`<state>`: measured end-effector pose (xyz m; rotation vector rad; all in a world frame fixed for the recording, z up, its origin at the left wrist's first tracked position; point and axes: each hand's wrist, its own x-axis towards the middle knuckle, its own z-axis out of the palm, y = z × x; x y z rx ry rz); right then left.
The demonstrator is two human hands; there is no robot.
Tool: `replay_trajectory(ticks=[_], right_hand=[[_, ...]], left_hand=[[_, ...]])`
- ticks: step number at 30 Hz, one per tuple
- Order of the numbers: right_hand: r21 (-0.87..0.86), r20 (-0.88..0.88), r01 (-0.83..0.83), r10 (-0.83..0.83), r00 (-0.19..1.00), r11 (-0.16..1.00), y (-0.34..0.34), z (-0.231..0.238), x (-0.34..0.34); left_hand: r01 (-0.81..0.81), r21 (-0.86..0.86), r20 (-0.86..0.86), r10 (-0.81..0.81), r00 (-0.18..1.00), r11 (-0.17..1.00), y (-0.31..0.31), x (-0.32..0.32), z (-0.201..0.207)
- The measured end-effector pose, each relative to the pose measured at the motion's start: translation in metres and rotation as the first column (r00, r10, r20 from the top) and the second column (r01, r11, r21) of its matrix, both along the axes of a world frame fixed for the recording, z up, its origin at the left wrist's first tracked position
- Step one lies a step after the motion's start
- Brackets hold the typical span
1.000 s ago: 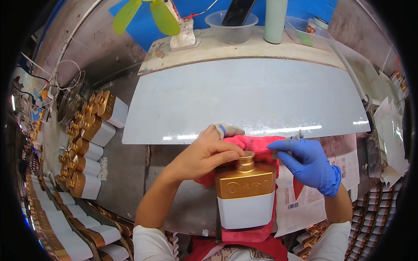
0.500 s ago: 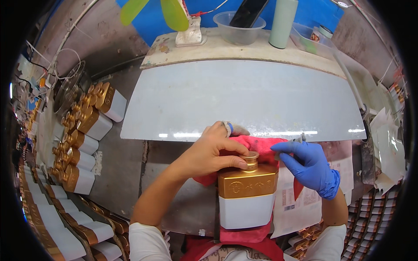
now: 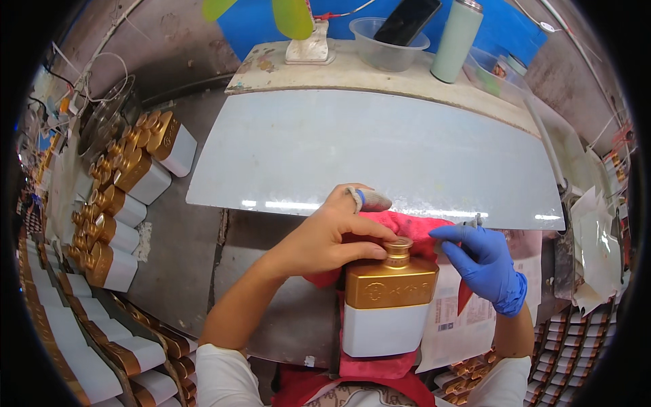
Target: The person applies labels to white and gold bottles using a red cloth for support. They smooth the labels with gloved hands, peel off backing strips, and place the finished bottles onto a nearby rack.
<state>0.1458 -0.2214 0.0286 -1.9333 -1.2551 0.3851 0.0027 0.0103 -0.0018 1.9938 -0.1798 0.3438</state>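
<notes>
A white bottle with a gold embossed shoulder and neck (image 3: pixel 391 298) stands on a pink-red cloth (image 3: pixel 407 224) in front of me. My bare left hand (image 3: pixel 349 234) is closed at the bottle's neck, thumb and forefinger against its left side. A greyish finger cover (image 3: pixel 373 199) with a blue band is on one of its fingers. Just right of the neck, apart from it, my right hand (image 3: pixel 478 264) in a blue glove is closed in a pinch. What it pinches is too small to make out. A red pointed piece (image 3: pixel 464 297) shows below the glove.
A pale sloping panel (image 3: pixel 373 149) lies beyond my hands. Above it, a shelf holds a small fan (image 3: pixel 291 20), a plastic bowl (image 3: pixel 390 51) with a phone, and a green flask (image 3: pixel 458 44). Several similar bottles (image 3: pixel 122 230) stand left; printed paper (image 3: pixel 447 319) lies right.
The view has shifted slightly. My left hand stays at the bottle's neck, and my right hand stays pinched beside it.
</notes>
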Motion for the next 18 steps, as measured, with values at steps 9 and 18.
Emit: replay_trajectory(ticks=[9,18], right_hand=[[-0.026,-0.081,0.040,-0.042,0.996,0.999,0.0034,0.0038,-0.0040],[-0.046,-0.057,0.029,-0.031,0.998,0.999,0.0046,0.0039,-0.0044]], left_hand=[[0.000,0.040,-0.036,0.002,0.999,0.999,-0.0039,0.0033,0.0053],[-0.045,0.039,-0.064,0.047,0.997,0.998,-0.0060,0.0017,0.0026]])
